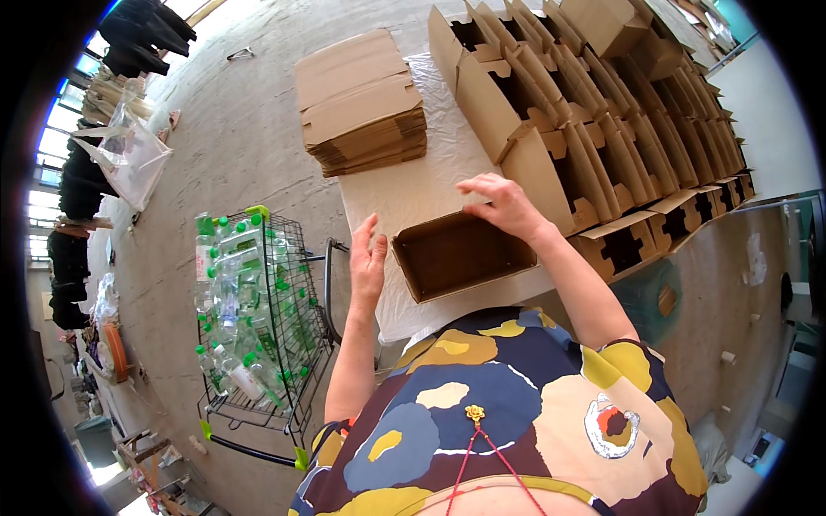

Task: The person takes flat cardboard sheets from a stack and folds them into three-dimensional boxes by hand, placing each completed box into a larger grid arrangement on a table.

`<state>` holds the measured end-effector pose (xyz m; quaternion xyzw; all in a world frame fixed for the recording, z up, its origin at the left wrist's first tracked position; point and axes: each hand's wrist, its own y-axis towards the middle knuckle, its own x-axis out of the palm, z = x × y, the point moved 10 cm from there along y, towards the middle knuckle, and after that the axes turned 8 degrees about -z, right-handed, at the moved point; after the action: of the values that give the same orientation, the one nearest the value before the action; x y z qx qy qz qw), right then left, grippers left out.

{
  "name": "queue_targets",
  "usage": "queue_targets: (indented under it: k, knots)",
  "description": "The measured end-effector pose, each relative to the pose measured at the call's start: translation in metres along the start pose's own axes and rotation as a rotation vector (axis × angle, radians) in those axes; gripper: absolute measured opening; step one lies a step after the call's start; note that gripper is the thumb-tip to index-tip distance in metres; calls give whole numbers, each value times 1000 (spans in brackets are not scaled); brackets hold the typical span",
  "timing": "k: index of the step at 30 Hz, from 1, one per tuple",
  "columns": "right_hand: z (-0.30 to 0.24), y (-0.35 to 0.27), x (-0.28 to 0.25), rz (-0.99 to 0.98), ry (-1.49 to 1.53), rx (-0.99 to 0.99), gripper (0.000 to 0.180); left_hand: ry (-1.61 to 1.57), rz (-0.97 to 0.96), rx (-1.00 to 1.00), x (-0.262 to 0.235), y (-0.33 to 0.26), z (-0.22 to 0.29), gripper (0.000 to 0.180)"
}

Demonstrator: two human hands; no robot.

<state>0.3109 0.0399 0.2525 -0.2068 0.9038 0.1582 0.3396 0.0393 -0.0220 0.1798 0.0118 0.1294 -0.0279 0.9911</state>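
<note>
An open brown cardboard box (465, 262) stands before me on the table, its hollow inside facing up. My left hand (368, 262) is raised beside the box's left end, fingers apart and holding nothing; a small gap seems to separate it from the cardboard. Over the far right edge of the box reaches my right hand (506, 208), its fingers stretched toward the left and the thumb apart. Whether it touches the rim I cannot tell. Beyond the box lies a stack of flat folded cardboard (357, 95).
Rows of open cardboard boxes (602, 163) crowd the right of the white-covered table (387, 202). A black wire cart (284, 327) full of green-capped plastic bottles (245, 301) stands on the concrete floor (249, 129) at left. A clear plastic bag (129, 159) is farther left.
</note>
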Motion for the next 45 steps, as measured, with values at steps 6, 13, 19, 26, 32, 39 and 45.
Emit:
queue_targets:
  k: [6,13,19,26,32,39,45]
  knots:
    - [59,-63,-43,410,216,306,40,-516,-77,-147,42,-23,-32,71]
    - [77,-106,36,-15,656,562,79,-432,-89,-41,51,-22,-15,80]
    - [65,-89,37,52,851,576,74,-454,-90,-75,48,-16,-16,86]
    - [88,-76,60,-5,791,674,83,-548,-96,-157,48,-4,-30,94]
    - [105,-90,67,79,1233,593,77,-721,-11,-216,45,-16,-20,95]
    - [124,-102,88,-1,1198,590,75,-705,-14,-188,50,-25,-26,74]
    - [111,-102,89,-77,945,730,85,-679,-52,-172,53,-22,-27,79]
